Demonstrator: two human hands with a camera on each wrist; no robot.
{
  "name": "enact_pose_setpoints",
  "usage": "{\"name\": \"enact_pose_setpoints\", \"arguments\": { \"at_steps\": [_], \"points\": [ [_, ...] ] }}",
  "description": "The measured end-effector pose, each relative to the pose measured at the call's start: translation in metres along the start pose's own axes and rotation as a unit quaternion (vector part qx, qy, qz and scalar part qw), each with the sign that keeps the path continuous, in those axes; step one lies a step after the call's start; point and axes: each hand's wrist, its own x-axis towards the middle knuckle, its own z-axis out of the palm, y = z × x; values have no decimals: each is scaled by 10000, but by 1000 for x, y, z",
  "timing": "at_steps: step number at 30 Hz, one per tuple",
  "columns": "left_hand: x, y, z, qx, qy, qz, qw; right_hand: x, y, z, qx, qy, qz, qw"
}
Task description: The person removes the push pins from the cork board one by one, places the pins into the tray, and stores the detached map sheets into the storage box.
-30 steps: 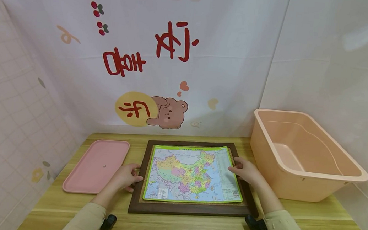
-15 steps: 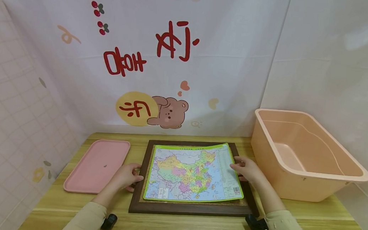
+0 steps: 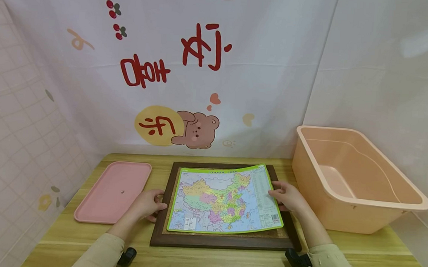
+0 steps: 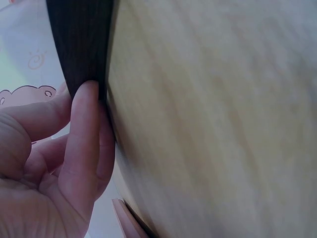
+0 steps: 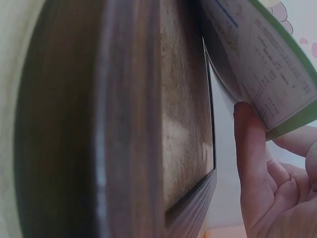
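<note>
**A map sheet (image 3: 213,203) part raised from a brown-framed board (image 3: 225,244)**

A person works at a wooden table (image 3: 219,266), seen from the head camera. The board lies flat in the middle, and the map sheet, a colourful map of China with a bright green border, lies over most of it. The sheet's left side rests low on the board; its right side curves upward, and the top right corner stands highest.

The right hand (image 3: 288,196) pinches the sheet's right edge between thumb and fingers. Seen from the right wrist, there is an open gap between the raised edge and the mottled brown surface (image 5: 185,114) inside the frame. The left hand (image 3: 147,205) grips the left bar of the frame, thumb and fingers close together around its edge.

The work looks partway along. Done, as far as can be seen: the right edge is in hand and clear of the board, and the frame is held at the opposite side. Not done: the sheet is not wholly separate from the board, since its left part lies on it, and the board remains to be fully uncovered.

On the left of the table lies a pink tray (image 3: 109,196); on the right stands a deep peach tub (image 3: 349,217). No part of the sheet is in either.
</note>
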Motion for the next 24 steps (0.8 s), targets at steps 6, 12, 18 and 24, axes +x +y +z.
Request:
{"name": "enact_pose_setpoints", "arguments": {
  "at_steps": [6, 12, 18, 24],
  "points": [
    [0, 1, -1, 32, -34, -24, 10000, -4, -1, 0, 130, -110, -32, 9998],
    [1, 0, -1, 66, -24, -7, 10000, -8, -4, 0, 271, -217, -73, 9994],
    [1, 0, 0, 75, -18, -17, 10000, -9, -3, 0, 336, -190, -220, 9990],
    [0, 1, 0, 95, -27, -15, 10000, -7, 0, 1, 253, -19, -385, 9989]
  ]
}}
